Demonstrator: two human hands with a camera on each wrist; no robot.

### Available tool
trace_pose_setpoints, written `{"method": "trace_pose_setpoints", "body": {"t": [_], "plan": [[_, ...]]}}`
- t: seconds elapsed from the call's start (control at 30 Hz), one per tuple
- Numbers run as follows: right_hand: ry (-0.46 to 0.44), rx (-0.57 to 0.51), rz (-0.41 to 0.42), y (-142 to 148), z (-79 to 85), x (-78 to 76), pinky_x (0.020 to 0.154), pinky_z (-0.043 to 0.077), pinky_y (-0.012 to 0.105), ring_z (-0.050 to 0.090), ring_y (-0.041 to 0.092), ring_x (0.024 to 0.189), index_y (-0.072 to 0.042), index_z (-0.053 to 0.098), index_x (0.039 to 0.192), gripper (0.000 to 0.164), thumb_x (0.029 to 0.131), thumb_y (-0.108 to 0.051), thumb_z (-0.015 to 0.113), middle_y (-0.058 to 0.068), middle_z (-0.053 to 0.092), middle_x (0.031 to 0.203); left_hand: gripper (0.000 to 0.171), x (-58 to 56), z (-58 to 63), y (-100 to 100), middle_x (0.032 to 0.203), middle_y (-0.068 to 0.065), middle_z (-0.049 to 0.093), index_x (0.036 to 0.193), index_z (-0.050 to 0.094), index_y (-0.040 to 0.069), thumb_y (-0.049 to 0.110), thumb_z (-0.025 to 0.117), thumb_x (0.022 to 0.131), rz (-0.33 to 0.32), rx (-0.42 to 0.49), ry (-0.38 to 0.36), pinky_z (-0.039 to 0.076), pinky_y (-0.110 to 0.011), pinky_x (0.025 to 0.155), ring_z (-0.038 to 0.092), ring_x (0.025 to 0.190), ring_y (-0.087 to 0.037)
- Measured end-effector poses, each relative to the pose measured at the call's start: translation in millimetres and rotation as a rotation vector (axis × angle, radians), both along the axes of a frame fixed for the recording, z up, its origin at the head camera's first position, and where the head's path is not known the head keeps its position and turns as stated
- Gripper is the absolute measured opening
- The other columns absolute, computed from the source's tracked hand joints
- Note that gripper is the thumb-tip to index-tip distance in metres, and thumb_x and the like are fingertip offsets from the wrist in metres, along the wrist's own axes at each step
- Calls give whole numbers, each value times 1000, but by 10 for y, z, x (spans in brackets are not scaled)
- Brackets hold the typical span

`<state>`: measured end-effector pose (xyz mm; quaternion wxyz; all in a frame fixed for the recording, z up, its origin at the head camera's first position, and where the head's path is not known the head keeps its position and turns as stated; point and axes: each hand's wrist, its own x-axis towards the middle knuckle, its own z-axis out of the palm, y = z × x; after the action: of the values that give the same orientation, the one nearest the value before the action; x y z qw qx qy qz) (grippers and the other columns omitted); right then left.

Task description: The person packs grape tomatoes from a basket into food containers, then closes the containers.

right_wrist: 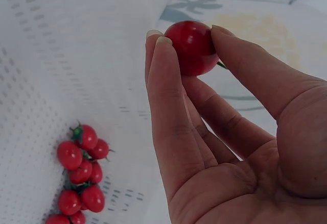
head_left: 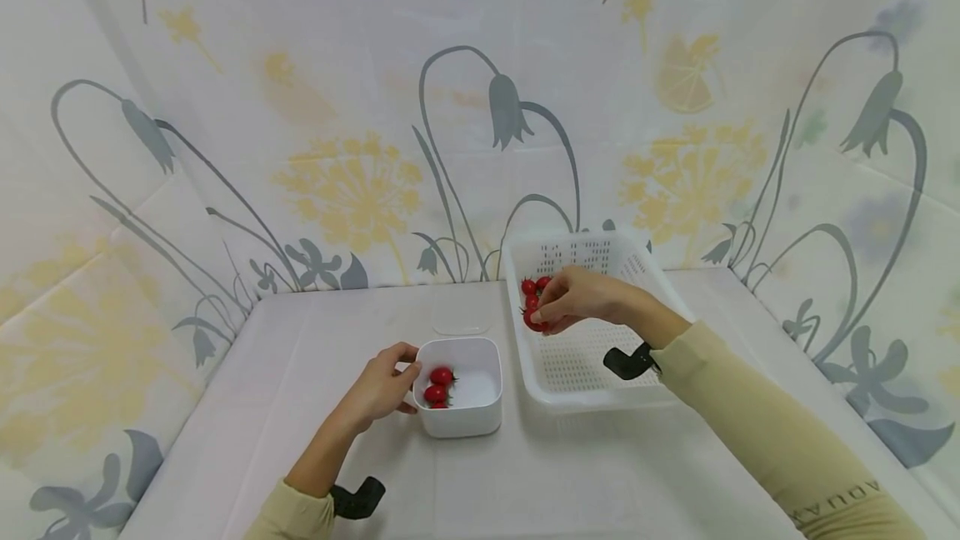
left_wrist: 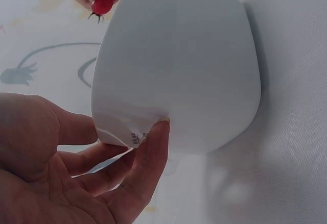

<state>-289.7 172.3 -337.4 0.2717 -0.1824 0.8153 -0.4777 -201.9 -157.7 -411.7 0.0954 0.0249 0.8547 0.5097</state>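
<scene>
Cherry tomato (right_wrist: 188, 48) pinched between thumb and fingertips of right hand (head_left: 573, 297), held over white basket (head_left: 592, 401). Basket tomatoes (right_wrist: 80, 155) bunched just beyond that hand. White box (head_left: 461, 423) sits on counter (head_left: 450, 498), left of right hand, three boxed tomatoes (head_left: 441, 376) showing inside. Left hand (head_left: 384, 382) at box's left side, thumb and bent fingers gripping it.

From the lower right corner of the head view, the right forearm (head_left: 663, 319) is stretched inward; by the right hand (head_left: 577, 298), just right of centre, a thumb-and-fingertip pinch is made. The left forearm (head_left: 326, 444) is extended from the bottom edge, and the left hand (head_left: 377, 386) is held with bent fingers (left_wrist: 145, 165).
</scene>
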Motion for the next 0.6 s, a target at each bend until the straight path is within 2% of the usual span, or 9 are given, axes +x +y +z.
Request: {"method": "trace_pose_setpoints", "body": {"t": [0.3,0.6], "plan": [[47,-26,19,-117,54,150,88,62,38,75,26,88,8,72,102,20,93,-10,73,15,76,97,27,2,-2,-12,135,-22,57,129,57,-3,8,52,105,-1,4,-7,64,-39,62,65,96,-31],[123,-47,-6,-295,74,348,88,62,38,75,31,92,1,75,105,20,94,-16,74,12,77,97,28,-2,5,-13,135,-21,57,130,57,-2,10,53,105,-6,-9,-1,64,-39,63,65,95,-26]]}}
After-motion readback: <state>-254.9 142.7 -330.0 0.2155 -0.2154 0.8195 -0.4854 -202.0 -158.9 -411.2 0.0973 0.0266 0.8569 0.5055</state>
